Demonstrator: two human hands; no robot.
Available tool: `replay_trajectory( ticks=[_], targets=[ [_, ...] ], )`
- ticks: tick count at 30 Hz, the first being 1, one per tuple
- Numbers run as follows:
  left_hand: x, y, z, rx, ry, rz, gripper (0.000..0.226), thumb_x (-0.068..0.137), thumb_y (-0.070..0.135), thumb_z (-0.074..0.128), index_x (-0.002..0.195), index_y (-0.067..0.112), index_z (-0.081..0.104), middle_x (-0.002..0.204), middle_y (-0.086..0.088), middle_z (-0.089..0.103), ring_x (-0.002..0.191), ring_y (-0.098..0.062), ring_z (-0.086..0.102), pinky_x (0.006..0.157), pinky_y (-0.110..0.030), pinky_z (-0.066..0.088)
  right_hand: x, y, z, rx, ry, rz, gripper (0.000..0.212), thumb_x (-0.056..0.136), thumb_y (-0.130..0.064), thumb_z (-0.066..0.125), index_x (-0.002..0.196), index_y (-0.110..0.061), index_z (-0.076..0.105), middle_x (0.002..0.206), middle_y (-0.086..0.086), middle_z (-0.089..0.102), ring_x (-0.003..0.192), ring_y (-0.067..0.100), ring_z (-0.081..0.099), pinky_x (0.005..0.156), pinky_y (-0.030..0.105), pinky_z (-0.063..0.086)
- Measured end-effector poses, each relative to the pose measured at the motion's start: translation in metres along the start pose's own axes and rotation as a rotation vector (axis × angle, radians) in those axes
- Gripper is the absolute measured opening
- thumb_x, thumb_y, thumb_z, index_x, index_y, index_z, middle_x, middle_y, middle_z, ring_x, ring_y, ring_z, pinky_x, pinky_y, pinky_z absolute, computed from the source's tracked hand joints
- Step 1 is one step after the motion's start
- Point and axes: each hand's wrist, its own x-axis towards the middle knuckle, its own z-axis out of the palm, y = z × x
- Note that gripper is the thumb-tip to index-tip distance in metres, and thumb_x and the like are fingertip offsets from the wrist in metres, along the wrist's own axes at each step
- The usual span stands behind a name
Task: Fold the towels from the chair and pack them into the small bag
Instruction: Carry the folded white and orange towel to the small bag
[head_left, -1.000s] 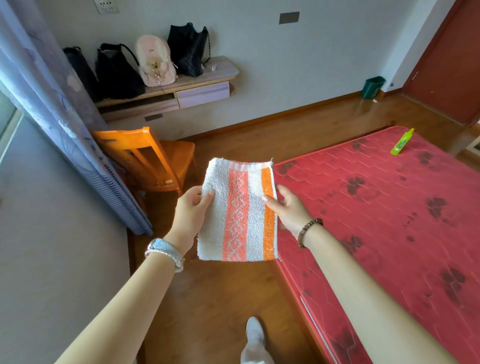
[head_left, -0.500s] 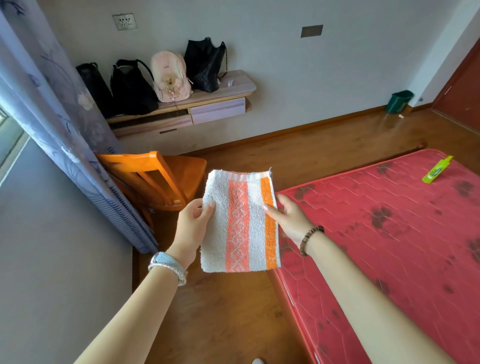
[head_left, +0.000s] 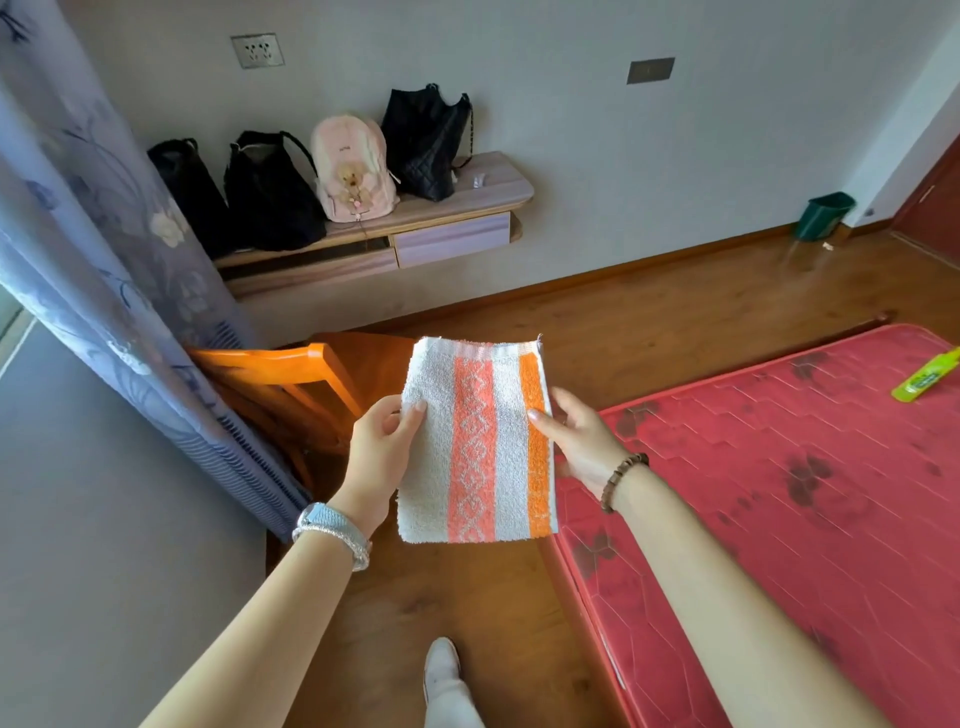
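Orange-striped white terry, folded to a small rectangle: towel (head_left: 478, 441), held upright in mid-air over the floor, between chair (head_left: 291, 384) and mattress (head_left: 805, 493). Pinched at the left edge by the left hand (head_left: 376, 452) and at the right edge by the right hand (head_left: 582, 441), each with a thumb pressed on the front face and the other fingers behind the cloth. Same fold and same grip as a second ago; only the view raised, bringing the shelf (head_left: 493, 182) and its bags into sight. Judged: folding finished, packing next. Small bag not identifiable; probably the pink backpack (head_left: 353, 171), set among three black bags (head_left: 270, 192). No towel seen on the visible part of the chair. Keep clear of chair back and curtain (head_left: 104, 260) on the way to the shelf.
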Motion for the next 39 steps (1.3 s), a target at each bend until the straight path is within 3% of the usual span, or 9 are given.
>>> replay_trajectory(
  ticks=[4,9,12,17,20,24,29,33,39],
  targets=[
    [0.046,0.004,-0.009,0.008,-0.026,0.016,0.012,0.099,0.030,0.055,0.105,0.022,0.062,0.101,0.006,0.068,0.093,-0.008,0.066,0.069,-0.019,0.050,0.037,-0.009,0.010,0.006,0.021,0.010,0.024,0.097,-0.021,0.057,0.119,-0.032,0.059,0.125,-0.004,0.065,0.118,0.016,0.061,0.103,0.049,0.047],
    [0.113,0.010,-0.021,-0.007,-0.055,0.015,0.017,0.099,0.032,0.055,0.110,0.022,0.062,0.102,0.008,0.069,0.092,-0.007,0.067,0.077,-0.025,0.056,0.091,-0.028,0.024,0.007,0.065,0.012,0.030,0.095,-0.029,0.060,0.125,-0.027,0.059,0.121,-0.003,0.068,0.114,0.019,0.064,0.098,0.054,0.050],
    [0.145,0.014,-0.030,-0.016,-0.091,0.017,0.014,0.098,0.033,0.056,0.107,0.024,0.062,0.104,0.006,0.069,0.092,-0.009,0.069,0.073,-0.023,0.055,0.115,-0.036,0.035,0.010,0.089,0.018,0.046,0.087,-0.040,0.064,0.130,-0.025,0.056,0.123,-0.004,0.067,0.116,0.018,0.063,0.100,0.054,0.049],
    [0.190,0.019,-0.038,-0.030,-0.134,0.015,0.007,0.098,0.033,0.055,0.101,0.031,0.061,0.105,0.007,0.069,0.093,-0.009,0.068,0.071,-0.023,0.053,0.148,-0.043,0.046,0.039,0.124,0.027,0.040,0.089,-0.037,0.063,0.127,-0.027,0.058,0.121,-0.006,0.068,0.115,0.016,0.063,0.101,0.051,0.049],
    [0.212,0.019,-0.038,-0.036,-0.161,0.005,0.013,0.098,0.033,0.055,0.107,0.026,0.062,0.106,0.006,0.069,0.094,-0.010,0.068,0.073,-0.023,0.054,0.166,-0.046,0.047,0.053,0.141,0.037,0.040,0.091,-0.034,0.064,0.129,-0.023,0.057,0.121,-0.004,0.068,0.114,0.016,0.064,0.100,0.050,0.050],
    [0.244,0.019,-0.031,-0.045,-0.184,-0.017,0.021,0.098,0.033,0.055,0.113,0.021,0.063,0.109,0.003,0.069,0.097,-0.014,0.069,0.078,-0.028,0.056,0.194,-0.047,0.041,0.056,0.169,0.067,0.071,0.075,-0.060,0.072,0.135,-0.027,0.052,0.128,-0.004,0.064,0.119,0.017,0.061,0.098,0.054,0.050],
    [0.292,0.026,-0.009,-0.037,-0.211,-0.043,0.025,0.098,0.034,0.055,0.114,0.018,0.063,0.109,0.001,0.070,0.097,-0.017,0.069,0.083,-0.035,0.057,0.236,-0.049,0.024,0.071,0.188,0.079,0.033,0.092,-0.034,0.063,0.124,-0.027,0.060,0.117,-0.004,0.070,0.110,0.019,0.066,0.094,0.055,0.052],
    [0.336,0.039,0.019,-0.020,-0.234,-0.041,0.024,0.097,0.036,0.055,0.114,0.020,0.063,0.110,0.001,0.069,0.099,-0.018,0.068,0.089,-0.039,0.056,0.275,-0.056,0.000,0.086,0.230,0.088,0.030,0.094,-0.031,0.062,0.123,-0.025,0.060,0.116,-0.002,0.070,0.110,0.020,0.066,0.094,0.057,0.052],
    [0.399,0.062,0.062,0.016,-0.226,-0.010,0.016,0.099,0.032,0.054,0.109,0.021,0.061,0.103,0.006,0.065,0.096,-0.014,0.065,0.077,-0.027,0.052,0.333,-0.076,-0.037,0.135,0.250,0.080,0.028,0.096,-0.025,0.059,0.124,-0.021,0.060,0.115,0.001,0.070,0.107,0.020,0.067,0.093,0.053,0.054]
  ],
)
